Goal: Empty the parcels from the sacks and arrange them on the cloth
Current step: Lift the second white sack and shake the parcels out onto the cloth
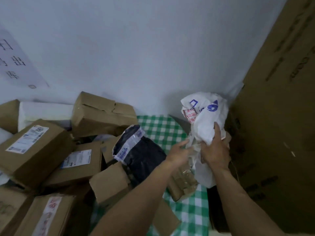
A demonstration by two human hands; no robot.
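Note:
A white woven sack [207,116] with blue and red print stands crumpled at the right, over the green-checked cloth [160,128]. My right hand [215,149] grips the sack's bunched fabric from the front. My left hand [179,153] reaches toward the sack's lower edge with fingers stretched out, touching it. A taped brown parcel [183,183] lies on the cloth just under both hands. A black plastic mailer [141,154] with a white label sits to the left of my left hand.
Several cardboard boxes [34,149] lie heaped at the left, some labelled. A large upright cardboard carton [276,116] walls off the right side. A white wall stands behind, with a printed paper sheet [15,62] at the far left.

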